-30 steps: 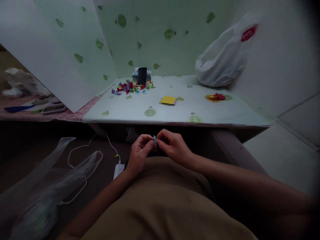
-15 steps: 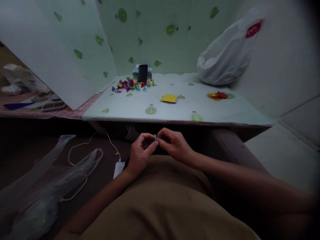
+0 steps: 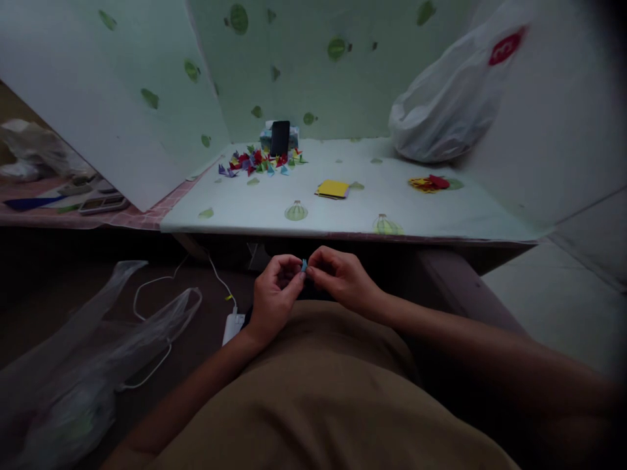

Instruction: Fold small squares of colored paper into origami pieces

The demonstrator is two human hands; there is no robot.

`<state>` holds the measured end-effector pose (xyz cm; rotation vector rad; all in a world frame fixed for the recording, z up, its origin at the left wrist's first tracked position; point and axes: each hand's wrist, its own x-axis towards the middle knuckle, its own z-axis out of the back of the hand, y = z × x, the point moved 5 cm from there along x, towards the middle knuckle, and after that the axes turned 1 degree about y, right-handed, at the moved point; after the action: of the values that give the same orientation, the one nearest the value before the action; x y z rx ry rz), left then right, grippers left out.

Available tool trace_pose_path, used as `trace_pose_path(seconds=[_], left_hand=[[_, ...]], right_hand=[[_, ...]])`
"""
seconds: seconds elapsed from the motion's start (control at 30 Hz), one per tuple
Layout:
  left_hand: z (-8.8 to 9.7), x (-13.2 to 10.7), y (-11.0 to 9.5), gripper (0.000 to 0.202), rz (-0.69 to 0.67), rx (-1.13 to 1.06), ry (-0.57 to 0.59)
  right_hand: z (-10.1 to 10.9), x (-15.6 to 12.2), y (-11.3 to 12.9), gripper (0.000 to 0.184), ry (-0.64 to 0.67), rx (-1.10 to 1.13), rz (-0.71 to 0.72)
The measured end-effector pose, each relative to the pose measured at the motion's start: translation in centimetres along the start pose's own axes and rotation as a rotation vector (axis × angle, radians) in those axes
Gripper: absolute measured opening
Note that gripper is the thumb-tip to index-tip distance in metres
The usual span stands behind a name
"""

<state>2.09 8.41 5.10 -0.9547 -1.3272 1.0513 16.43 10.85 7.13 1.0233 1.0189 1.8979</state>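
Between my two hands, just in front of the table's edge, is a small folded piece of light-blue paper (image 3: 304,265). My left hand (image 3: 278,290) pinches it between thumb and fingers from the left. From the right, the closed thumb and fingertips of my right hand (image 3: 340,277) grip it too. Most of the paper is hidden by the fingertips. At the back left of the table lies a pile of colourful folded paper cranes (image 3: 257,160). Nearer the middle sits a stack of square paper (image 3: 333,189), yellow on top.
A dark phone (image 3: 280,138) leans on a tissue box (image 3: 294,136). Red and yellow paper pieces (image 3: 430,183) lie right, before a white plastic bag (image 3: 435,124). At lower left are a clear plastic bag (image 3: 83,385) and a white charger with cable (image 3: 232,328).
My hands stay together at nearly the same spot. The blue paper shows slightly wider between the fingertips now. The view has tilted a little.
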Motion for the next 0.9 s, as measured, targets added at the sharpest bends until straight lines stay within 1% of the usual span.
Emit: trace_pose_path(seconds=[0.43,0.53,0.7,0.9], left_hand=[[-0.15,-0.06,-0.19,0.015,0.019,-0.075,0.014],[-0.18,-0.04,-0.29,0.012,0.035,-0.090,0.013],[-0.14,-0.04,-0.14,0.011,0.060,-0.143,0.022],[-0.10,-0.18,-0.06,0.009,0.072,-0.175,0.033]], right_hand=[[0.04,0.09,-0.01,0.009,0.046,-0.005,0.005],[0.00,0.13,0.06,0.009,0.059,0.001,-0.002],[-0.06,0.13,0.12,0.010,0.075,0.071,-0.030],[-0.23,0.09,0.22,0.010,0.134,0.194,-0.101]])
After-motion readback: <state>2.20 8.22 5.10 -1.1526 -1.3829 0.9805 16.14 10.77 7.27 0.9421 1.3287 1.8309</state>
